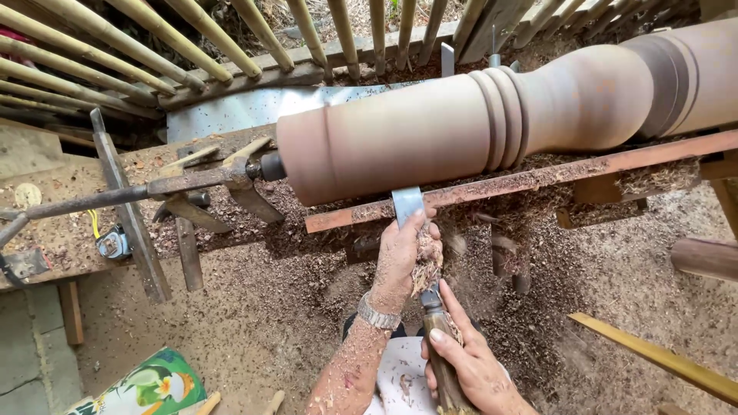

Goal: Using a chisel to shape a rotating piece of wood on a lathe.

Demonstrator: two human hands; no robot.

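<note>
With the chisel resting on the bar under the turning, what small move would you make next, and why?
Probably slide the chisel a little left along the bar. The left hand pins its blade there, the right hand grips the handle, and the wood leftward looks plain.

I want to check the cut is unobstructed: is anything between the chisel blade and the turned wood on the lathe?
Nothing visible does. The chisel lies over the rusty tool rest, guided by the left hand, and its tip meets the underside of the turned wood. The right hand holds the handle. Only loose shavings cling around the left hand.
</note>
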